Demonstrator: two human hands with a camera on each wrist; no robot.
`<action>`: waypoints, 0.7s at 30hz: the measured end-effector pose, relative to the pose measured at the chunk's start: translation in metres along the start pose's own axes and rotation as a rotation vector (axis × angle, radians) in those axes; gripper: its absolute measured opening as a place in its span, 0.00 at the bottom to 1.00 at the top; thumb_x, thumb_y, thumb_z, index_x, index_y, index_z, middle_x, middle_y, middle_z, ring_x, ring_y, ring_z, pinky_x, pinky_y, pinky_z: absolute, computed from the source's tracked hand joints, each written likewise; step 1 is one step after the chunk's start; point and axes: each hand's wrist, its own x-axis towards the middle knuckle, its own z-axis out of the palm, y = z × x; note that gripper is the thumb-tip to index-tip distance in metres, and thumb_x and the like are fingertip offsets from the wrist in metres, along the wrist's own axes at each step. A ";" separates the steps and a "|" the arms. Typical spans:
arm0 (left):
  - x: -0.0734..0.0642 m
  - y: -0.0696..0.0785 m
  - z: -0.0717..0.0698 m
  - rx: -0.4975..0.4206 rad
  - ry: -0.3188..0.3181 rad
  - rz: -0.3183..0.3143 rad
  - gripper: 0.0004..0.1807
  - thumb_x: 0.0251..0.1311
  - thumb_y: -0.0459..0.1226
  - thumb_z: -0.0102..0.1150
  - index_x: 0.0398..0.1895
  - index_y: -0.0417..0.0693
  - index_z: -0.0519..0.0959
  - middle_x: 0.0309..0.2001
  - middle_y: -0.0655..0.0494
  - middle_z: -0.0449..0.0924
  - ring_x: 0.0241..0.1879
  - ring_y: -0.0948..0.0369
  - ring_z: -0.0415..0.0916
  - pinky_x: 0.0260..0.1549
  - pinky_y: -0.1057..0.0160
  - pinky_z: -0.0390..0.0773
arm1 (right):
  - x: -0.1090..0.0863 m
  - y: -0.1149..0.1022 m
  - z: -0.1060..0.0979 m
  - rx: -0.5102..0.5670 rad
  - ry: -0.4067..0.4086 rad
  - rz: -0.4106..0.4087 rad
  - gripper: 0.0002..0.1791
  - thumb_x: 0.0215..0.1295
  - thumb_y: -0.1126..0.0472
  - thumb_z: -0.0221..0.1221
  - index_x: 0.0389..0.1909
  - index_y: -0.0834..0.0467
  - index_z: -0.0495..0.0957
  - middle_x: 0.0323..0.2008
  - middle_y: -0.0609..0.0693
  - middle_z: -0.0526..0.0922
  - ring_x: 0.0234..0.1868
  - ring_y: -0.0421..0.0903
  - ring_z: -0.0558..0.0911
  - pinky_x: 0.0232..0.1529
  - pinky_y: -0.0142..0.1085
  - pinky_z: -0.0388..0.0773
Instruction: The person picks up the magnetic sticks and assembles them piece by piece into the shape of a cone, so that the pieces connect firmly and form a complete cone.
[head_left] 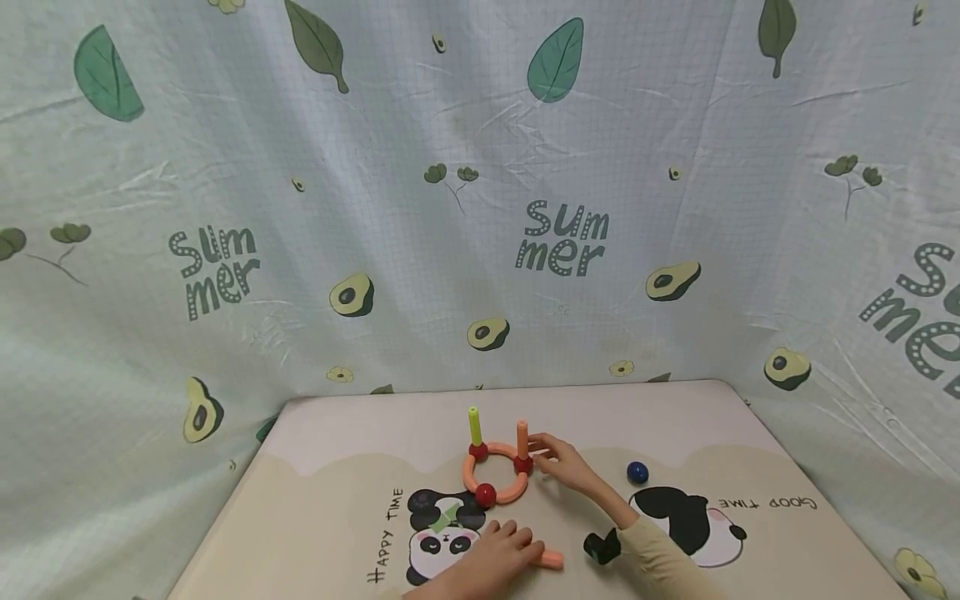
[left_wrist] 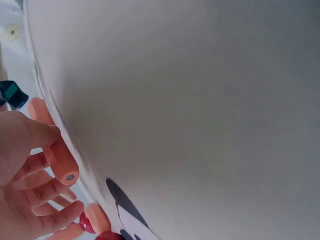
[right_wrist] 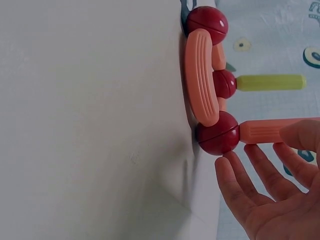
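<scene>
My left hand (head_left: 491, 558) grips a short orange rod (left_wrist: 61, 157) between thumb and fingers, just above the table in front of the ring. The ring is made of curved orange pieces (right_wrist: 200, 77) joined by red balls (head_left: 485, 495) and lies on the table. From two of the balls rise a yellow-green rod (head_left: 475, 427) and an upright orange rod (head_left: 522, 440). At the ring's right side, my right hand (head_left: 562, 464) pinches the upright orange rod, thumb on one side and fingertips on the other. Its lower fingers reach close to the red ball (right_wrist: 218, 133) beneath.
A dark blue ball (head_left: 637, 472) lies right of the ring. A small dark object (head_left: 602, 547) shows beside the right sleeve. The tabletop (head_left: 315, 500) bears printed pandas, and a printed curtain (head_left: 405, 208) hangs behind it.
</scene>
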 end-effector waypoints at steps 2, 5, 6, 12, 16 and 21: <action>-0.002 -0.002 -0.002 -0.001 0.020 -0.016 0.26 0.48 0.59 0.54 0.50 0.60 0.69 0.39 0.65 0.71 0.36 0.68 0.64 0.36 0.66 0.70 | 0.003 0.009 0.001 -0.012 0.005 0.005 0.19 0.63 0.68 0.47 0.55 0.67 0.65 0.51 0.69 0.72 0.47 0.62 0.75 0.36 0.44 0.77; -0.005 -0.004 -0.003 0.014 0.066 -0.036 0.21 0.52 0.52 0.56 0.49 0.62 0.69 0.37 0.65 0.69 0.36 0.67 0.63 0.37 0.66 0.71 | 0.007 0.021 0.003 -0.017 0.011 0.023 0.19 0.63 0.66 0.48 0.55 0.63 0.65 0.51 0.66 0.73 0.47 0.59 0.76 0.36 0.40 0.78; -0.006 -0.004 -0.003 0.018 0.086 -0.040 0.19 0.53 0.51 0.56 0.48 0.63 0.68 0.37 0.65 0.68 0.36 0.67 0.63 0.38 0.67 0.70 | 0.008 0.023 0.003 -0.018 0.012 0.024 0.19 0.63 0.65 0.48 0.55 0.63 0.66 0.51 0.65 0.73 0.47 0.59 0.76 0.35 0.38 0.78; -0.009 -0.008 -0.001 0.047 0.207 -0.033 0.15 0.55 0.40 0.56 0.46 0.63 0.68 0.35 0.64 0.66 0.37 0.66 0.61 0.39 0.69 0.68 | 0.008 0.027 0.002 -0.007 0.010 0.045 0.19 0.62 0.64 0.49 0.55 0.62 0.67 0.51 0.65 0.73 0.46 0.58 0.76 0.34 0.38 0.78; -0.009 -0.011 0.000 0.035 0.248 -0.031 0.16 0.55 0.37 0.56 0.46 0.62 0.69 0.36 0.63 0.67 0.39 0.65 0.63 0.40 0.68 0.71 | 0.009 0.026 0.002 -0.014 0.007 0.060 0.19 0.62 0.64 0.49 0.55 0.60 0.67 0.52 0.64 0.73 0.47 0.57 0.76 0.36 0.38 0.77; -0.008 -0.015 0.000 0.022 0.282 -0.067 0.15 0.54 0.37 0.57 0.44 0.61 0.69 0.39 0.62 0.69 0.40 0.65 0.64 0.39 0.69 0.71 | 0.009 0.025 0.001 -0.020 -0.003 0.040 0.19 0.62 0.64 0.48 0.55 0.61 0.66 0.52 0.65 0.73 0.46 0.58 0.76 0.36 0.38 0.78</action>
